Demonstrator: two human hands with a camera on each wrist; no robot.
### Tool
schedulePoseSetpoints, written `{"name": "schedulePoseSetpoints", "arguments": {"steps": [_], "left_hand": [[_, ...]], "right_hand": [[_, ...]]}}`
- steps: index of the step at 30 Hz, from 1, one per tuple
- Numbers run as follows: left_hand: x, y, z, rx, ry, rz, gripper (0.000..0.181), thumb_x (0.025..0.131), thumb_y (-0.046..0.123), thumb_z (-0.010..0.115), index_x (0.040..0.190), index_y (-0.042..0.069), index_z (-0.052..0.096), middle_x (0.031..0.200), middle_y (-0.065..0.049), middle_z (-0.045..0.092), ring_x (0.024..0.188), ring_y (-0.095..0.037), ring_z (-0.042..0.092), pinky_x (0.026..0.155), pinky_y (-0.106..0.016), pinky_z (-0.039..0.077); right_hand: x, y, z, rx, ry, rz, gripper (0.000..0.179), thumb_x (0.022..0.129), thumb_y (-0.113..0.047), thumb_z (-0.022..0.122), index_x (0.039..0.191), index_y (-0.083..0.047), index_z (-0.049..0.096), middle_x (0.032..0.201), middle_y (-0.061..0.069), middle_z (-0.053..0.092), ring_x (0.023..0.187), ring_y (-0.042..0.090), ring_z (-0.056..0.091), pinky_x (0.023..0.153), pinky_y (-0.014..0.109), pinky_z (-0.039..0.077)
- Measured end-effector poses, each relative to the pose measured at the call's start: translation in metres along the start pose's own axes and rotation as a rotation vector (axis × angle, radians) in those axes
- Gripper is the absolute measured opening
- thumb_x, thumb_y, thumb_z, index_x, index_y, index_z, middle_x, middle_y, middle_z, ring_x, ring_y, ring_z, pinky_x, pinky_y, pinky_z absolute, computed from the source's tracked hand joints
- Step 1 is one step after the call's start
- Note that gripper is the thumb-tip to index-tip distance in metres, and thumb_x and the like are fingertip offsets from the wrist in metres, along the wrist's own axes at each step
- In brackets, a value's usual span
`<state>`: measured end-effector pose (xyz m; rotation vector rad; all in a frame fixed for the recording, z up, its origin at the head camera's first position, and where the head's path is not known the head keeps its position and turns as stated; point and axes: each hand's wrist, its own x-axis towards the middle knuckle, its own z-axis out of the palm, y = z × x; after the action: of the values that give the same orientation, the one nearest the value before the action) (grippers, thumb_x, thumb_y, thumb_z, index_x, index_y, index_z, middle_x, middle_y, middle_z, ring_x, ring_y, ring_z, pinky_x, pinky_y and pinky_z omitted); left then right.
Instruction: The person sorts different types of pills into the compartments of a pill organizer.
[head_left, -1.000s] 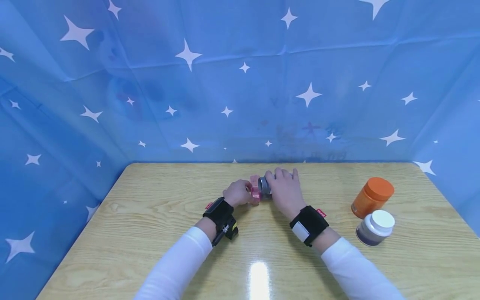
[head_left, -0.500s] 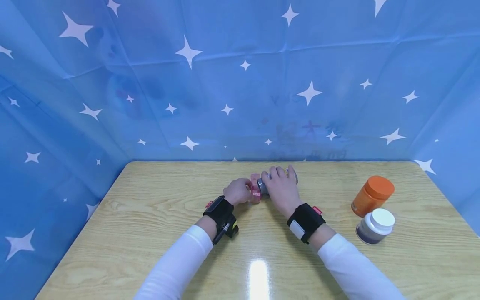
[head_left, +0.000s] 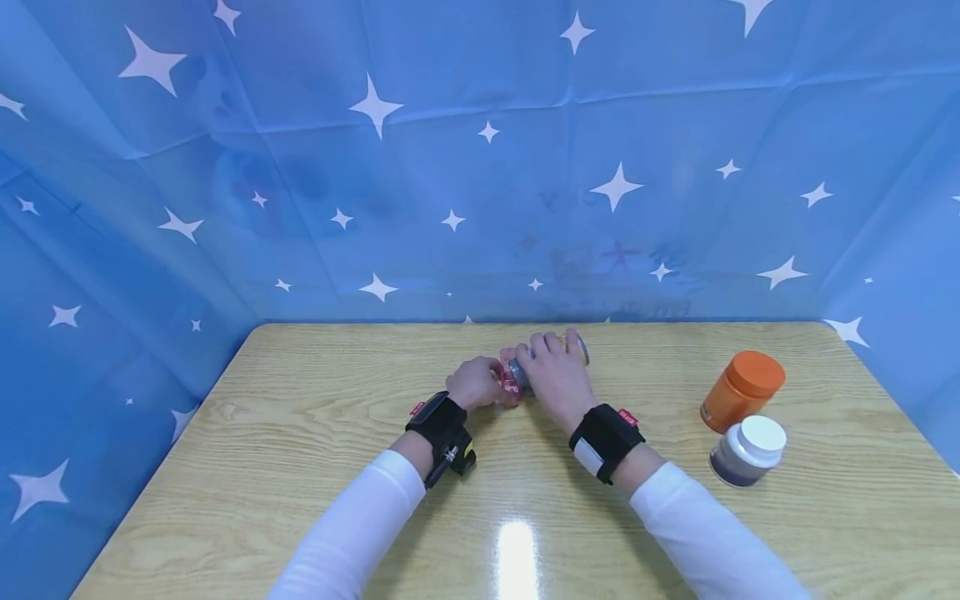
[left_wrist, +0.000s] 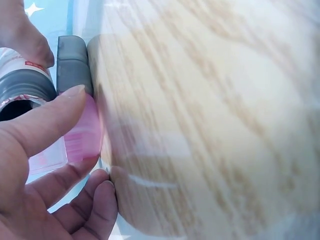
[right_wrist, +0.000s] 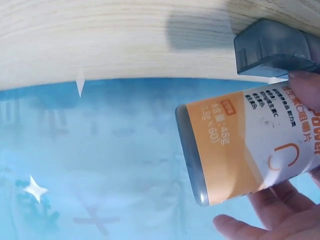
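Note:
In the head view my left hand (head_left: 474, 384) pinches a small pill box (left_wrist: 84, 131) between thumb and fingers near the table's far edge. The box has a clear pink compartment and a translucent grey one (right_wrist: 272, 49). My right hand (head_left: 559, 382) grips a vitamin C tablet bottle (right_wrist: 240, 145) with an orange and white label, fingers wrapped over its side. The bottle is uncapped and tipped toward the box, its grey neck (left_wrist: 29, 84) and open mouth close over the pink part. The left thumb covers some of the mouth in the left wrist view.
On the right of the wooden table (head_left: 300, 467) stand an orange jar (head_left: 742, 392) with an orange lid and a white-capped jar (head_left: 750, 450) in front of it. A blue star-patterned cloth (head_left: 450, 167) hangs behind the table's far edge.
The bottle has swung in my right hand, its base rising and coming more into view beyond the fingers. The right wrist has shifted slightly left; my left hand stays in place.

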<state>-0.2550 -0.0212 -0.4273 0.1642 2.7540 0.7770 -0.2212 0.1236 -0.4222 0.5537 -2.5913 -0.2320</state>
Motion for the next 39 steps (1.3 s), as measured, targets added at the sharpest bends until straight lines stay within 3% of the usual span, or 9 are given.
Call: {"name": "schedulePoseSetpoints", "arguments": {"steps": [8,18,27,33,39], "left_hand": [[-0.0007,0.0006,0.0003,0.002,-0.006,0.000,0.035,0.068,0.031,0.080,0.093,0.012,0.064,0.089,-0.003,0.065,0.077,-0.018,0.052,0.074,-0.039,0.037],[0.0005,0.0030,-0.0011,0.005,0.000,-0.017,0.037,0.067,0.029,0.081,0.095,0.011,0.063,0.093,-0.005,0.066,0.080,-0.020,0.053,0.074,-0.038,0.037],[-0.0004,0.0031,-0.0024,0.011,-0.001,0.002,0.040,0.066,0.028,0.081,0.098,0.011,0.064,0.096,-0.005,0.066,0.083,-0.021,0.055,0.072,-0.036,0.039],[-0.0003,0.0023,-0.0016,0.010,0.001,0.004,0.039,0.066,0.029,0.081,0.097,0.011,0.064,0.097,-0.006,0.066,0.082,-0.021,0.055,0.071,-0.035,0.038],[-0.0005,0.0019,-0.0004,0.022,0.005,0.011,0.039,0.067,0.031,0.080,0.099,0.013,0.065,0.097,-0.004,0.066,0.083,-0.021,0.055,0.072,-0.037,0.038]], "right_hand": [[0.0012,-0.0042,0.0012,-0.067,0.022,-0.056,0.028,0.086,-0.004,0.061,0.112,-0.015,0.059,0.110,0.012,0.054,0.110,0.029,0.049,0.101,0.053,0.035],[0.0026,-0.0018,0.0010,-0.008,0.037,-0.074,0.032,0.084,-0.001,0.062,0.113,-0.014,0.058,0.109,0.014,0.053,0.112,0.031,0.049,0.103,0.050,0.037],[0.0039,-0.0027,0.0018,-0.041,0.018,-0.112,0.041,0.082,-0.005,0.066,0.120,-0.017,0.056,0.113,0.013,0.052,0.113,0.030,0.048,0.104,0.047,0.036],[0.0040,-0.0023,0.0038,-0.014,0.006,-0.102,0.042,0.080,-0.007,0.069,0.119,-0.016,0.056,0.113,0.013,0.052,0.114,0.030,0.047,0.105,0.046,0.036],[0.0017,0.0019,0.0056,0.072,-0.001,-0.039,0.038,0.079,-0.003,0.069,0.114,-0.014,0.058,0.110,0.014,0.054,0.111,0.031,0.050,0.102,0.047,0.038]]}}
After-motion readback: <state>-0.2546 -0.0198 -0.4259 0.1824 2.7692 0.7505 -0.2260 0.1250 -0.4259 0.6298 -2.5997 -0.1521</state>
